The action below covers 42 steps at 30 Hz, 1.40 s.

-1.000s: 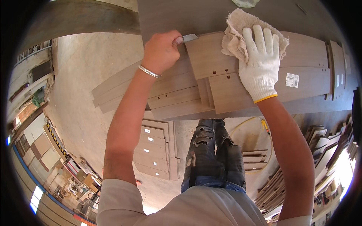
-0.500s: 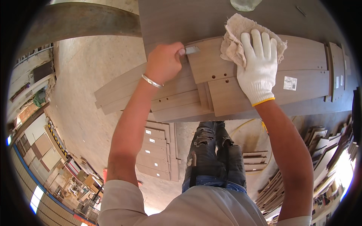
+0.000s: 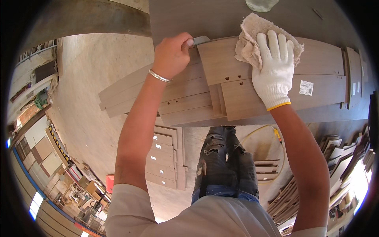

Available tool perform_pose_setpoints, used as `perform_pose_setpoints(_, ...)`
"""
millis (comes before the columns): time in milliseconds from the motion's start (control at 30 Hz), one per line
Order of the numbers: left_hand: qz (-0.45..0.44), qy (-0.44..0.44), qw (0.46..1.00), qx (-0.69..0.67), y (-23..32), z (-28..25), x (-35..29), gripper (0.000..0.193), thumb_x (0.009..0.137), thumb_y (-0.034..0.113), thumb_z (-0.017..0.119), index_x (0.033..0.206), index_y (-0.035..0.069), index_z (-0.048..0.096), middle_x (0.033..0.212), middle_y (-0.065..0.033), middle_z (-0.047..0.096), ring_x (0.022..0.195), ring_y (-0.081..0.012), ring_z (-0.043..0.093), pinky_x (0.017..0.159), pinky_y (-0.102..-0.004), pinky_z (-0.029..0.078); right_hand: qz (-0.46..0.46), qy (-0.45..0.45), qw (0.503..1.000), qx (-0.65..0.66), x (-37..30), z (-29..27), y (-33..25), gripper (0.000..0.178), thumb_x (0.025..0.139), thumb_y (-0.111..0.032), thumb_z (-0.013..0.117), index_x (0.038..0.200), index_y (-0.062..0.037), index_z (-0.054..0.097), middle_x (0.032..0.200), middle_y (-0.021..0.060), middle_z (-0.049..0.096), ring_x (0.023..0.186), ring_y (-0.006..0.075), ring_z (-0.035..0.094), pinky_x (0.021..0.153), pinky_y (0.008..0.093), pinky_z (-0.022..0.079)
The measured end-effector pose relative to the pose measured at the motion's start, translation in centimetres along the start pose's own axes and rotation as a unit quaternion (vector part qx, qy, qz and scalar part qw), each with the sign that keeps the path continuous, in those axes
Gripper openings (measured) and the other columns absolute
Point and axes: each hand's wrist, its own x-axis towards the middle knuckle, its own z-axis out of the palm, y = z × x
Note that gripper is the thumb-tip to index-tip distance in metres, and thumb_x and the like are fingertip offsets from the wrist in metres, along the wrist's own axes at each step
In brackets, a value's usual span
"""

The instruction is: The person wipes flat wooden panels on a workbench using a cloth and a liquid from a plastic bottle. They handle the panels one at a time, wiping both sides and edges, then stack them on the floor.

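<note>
Scraping hand and steadying hand at a panel edge, seen from overhead. L hand (image 3: 172, 56), bare: grip closed, thumb and curled fingers pinching a flat metal blade (image 3: 202, 40), its free end at the far L corner of the upper panel (image 3: 218, 65); contact w/ the edge can't be confirmed. R hand (image 3: 275, 69), gloved: grip spread flat, fingers extended over a crumpled cloth (image 3: 249, 31) on the same panel, nothing pinched that shows. The upper panel lies on the table (image 3: 197, 17), R of the table's L edge, w/ the lower panel (image 3: 242, 104) btwn it and the table's near edge. To the L, boards (image 3: 126, 91) jut past the table's L edge.

Technique (judged): hold blade at a low, const. angle, as a steep one may let its corner gouge the face. Light, even pressure prob. suits the thin edge. Press R palm straight down thru the cloth, since stacked panels could slide. Cloth folds and gloved fingers are best left well clear of the blade's line, i.e. R of the panel's L end.
</note>
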Motion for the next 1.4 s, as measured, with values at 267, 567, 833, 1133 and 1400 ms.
perform_pose_setpoints(267,0.022,-0.018,0.999,-0.03,-0.5,0.0,0.8,0.01,0.103,0.009,0.062,0.1,0.007,0.072,0.078,-0.0119,0.074,0.064,-0.0301,0.064,0.062,-0.0372,0.05,0.001,-0.002,1.0,0.007,0.0,0.1,0.0,0.074,0.073,-0.004,0.079,0.143,-0.0097,0.056,0.146,0.0141,0.054,0.133,0.0432,0.049,0.116,0.053,0.04)
perform_pose_setpoints(567,0.083,-0.061,0.994,0.046,-0.3,-0.5,1.4,0.013,0.095,0.0,0.061,0.098,0.008,0.071,0.083,-0.0119,0.076,0.076,-0.0363,0.071,0.065,-0.0405,0.053,-0.007,0.015,1.0,0.009,-0.1,0.1,0.2,0.074,0.071,-0.002,0.079,0.142,-0.0093,0.057,0.143,0.0148,0.055,0.13,0.0428,0.051,0.114,0.0535,0.041)
perform_pose_setpoints(833,0.114,-0.11,0.986,0.047,-0.3,-1.3,2.7,0.012,0.093,0.0,0.06,0.098,0.007,0.069,0.085,-0.0137,0.074,0.077,-0.038,0.068,0.066,-0.0439,0.051,-0.022,0.032,0.999,0.004,0.0,0.2,0.3,0.068,0.073,-0.002,0.076,0.139,-0.0085,0.058,0.139,0.0142,0.056,0.125,0.0419,0.051,0.109,0.0504,0.044)
perform_pose_setpoints(1133,0.172,-0.2,0.961,0.088,-0.5,-1.9,5.0,0.014,0.089,-0.003,0.057,0.094,0.007,0.064,0.082,-0.0117,0.067,0.083,-0.0374,0.063,0.071,-0.0452,0.049,-0.027,0.044,0.999,-0.015,0.0,0.5,0.2,0.071,0.068,-0.012,0.085,0.133,-0.0102,0.058,0.132,0.0117,0.056,0.122,0.0362,0.051,0.113,0.0502,0.04)
perform_pose_setpoints(1400,0.225,-0.189,0.954,0.066,-1.0,-1.5,5.6,0.017,0.077,-0.004,0.057,0.086,0.008,0.064,0.076,-0.0115,0.065,0.077,-0.0381,0.061,0.067,-0.0485,0.045,-0.026,0.038,0.999,-0.009,0.0,0.4,0.3,0.066,0.071,-0.012,0.084,0.132,-0.0081,0.059,0.133,0.0131,0.057,0.125,0.0372,0.052,0.114,0.0517,0.039)
